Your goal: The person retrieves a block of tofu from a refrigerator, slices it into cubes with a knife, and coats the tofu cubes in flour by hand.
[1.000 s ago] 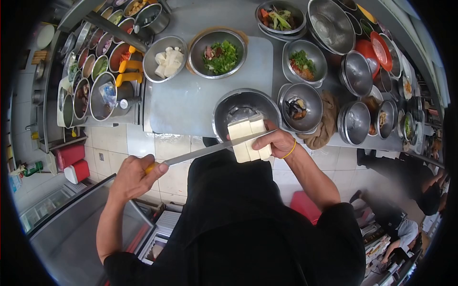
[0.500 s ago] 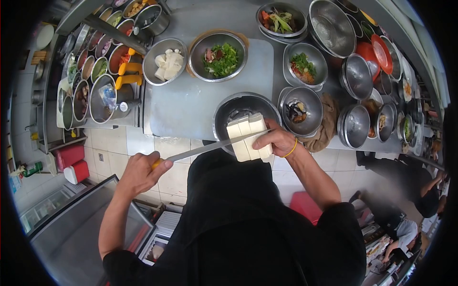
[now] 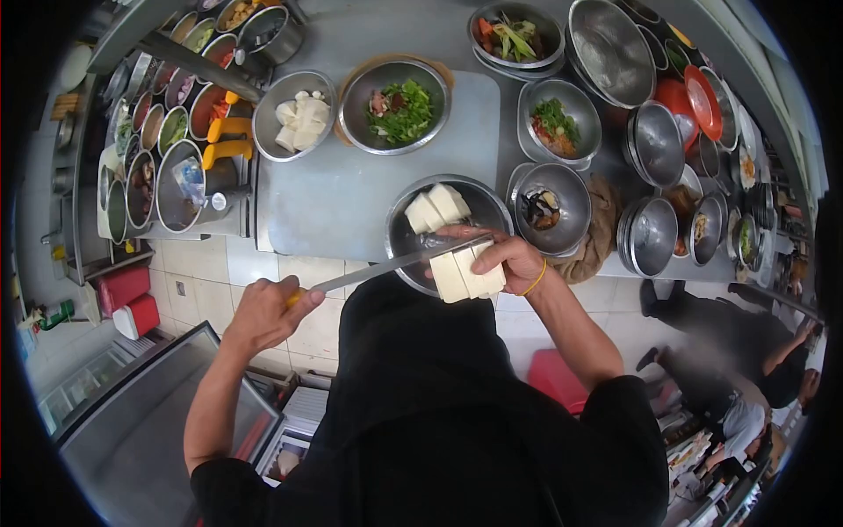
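Note:
My left hand (image 3: 274,312) is closed on the yellow handle of a long knife (image 3: 378,270). The blade reaches right, to the far edge of the white tofu-like blocks (image 3: 467,274) in my right hand (image 3: 511,262). My right thumb lies on top of these blocks, and some fingers show behind the blade. Beyond, other white blocks (image 3: 437,208) lie in a metal bowl (image 3: 406,195) at the near edge of a pale board (image 3: 351,202). At the back of the board are a bowl of white pieces (image 3: 301,121) and one with chopped greens (image 3: 404,112).
Small bowls of food (image 3: 551,209) and stacked metal bowls (image 3: 654,230) stand to the right, near a brown cloth (image 3: 597,228). Containers of ingredients (image 3: 180,195) with yellow handles nearby are at the left. Another person (image 3: 738,334) is at the far right.
Some white blocks have left my right hand and now lie in the bowl. The rest remain in that hand, slightly lower in view. The knife has tilted slightly.

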### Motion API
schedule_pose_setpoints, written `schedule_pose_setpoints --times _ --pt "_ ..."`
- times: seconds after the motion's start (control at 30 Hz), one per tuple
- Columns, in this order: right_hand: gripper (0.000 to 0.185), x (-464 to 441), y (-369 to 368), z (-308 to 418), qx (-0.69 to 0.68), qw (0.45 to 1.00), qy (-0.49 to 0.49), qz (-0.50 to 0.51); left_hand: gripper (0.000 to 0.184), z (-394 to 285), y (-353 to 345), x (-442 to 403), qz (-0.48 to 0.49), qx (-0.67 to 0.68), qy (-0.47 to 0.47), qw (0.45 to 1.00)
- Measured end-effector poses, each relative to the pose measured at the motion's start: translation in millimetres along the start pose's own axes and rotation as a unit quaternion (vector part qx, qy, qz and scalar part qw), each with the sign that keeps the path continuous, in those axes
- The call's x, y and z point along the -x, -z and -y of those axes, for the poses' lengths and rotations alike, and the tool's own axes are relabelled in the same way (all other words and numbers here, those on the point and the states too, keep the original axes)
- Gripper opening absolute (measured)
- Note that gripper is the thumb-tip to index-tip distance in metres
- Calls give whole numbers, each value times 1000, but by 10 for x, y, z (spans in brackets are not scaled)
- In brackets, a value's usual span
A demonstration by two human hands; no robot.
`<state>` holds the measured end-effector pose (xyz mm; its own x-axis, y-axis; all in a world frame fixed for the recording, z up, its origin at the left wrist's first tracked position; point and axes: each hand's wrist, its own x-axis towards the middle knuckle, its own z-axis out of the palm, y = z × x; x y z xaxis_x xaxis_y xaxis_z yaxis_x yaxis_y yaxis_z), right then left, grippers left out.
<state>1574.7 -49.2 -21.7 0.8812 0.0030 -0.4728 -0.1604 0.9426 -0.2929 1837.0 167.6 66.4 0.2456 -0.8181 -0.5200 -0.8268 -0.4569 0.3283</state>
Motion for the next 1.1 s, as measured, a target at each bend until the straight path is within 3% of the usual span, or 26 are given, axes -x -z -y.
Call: schedule_pose_setpoints --times 0.2,0.4,0.6,0.67,1.1 --pt "69 53 -86 118 7 1000 -6 26 55 -73 302 44 51 73 33 996" --pt "56 6 -90 111 32 999 3 -5 54 -144 514 151 100 53 17 993" --pt "56 -43 -89 113 18 1000 17 -10 56 -183 473 103 67 26 -5 997" --pt "45 -56 -87 117 -9 1000 15 -1 57 -194 491 71 73 14 -6 997" --pt "51 -64 -162 154 35 999 25 -16 58 -190 504 42 83 -2 -6 997"
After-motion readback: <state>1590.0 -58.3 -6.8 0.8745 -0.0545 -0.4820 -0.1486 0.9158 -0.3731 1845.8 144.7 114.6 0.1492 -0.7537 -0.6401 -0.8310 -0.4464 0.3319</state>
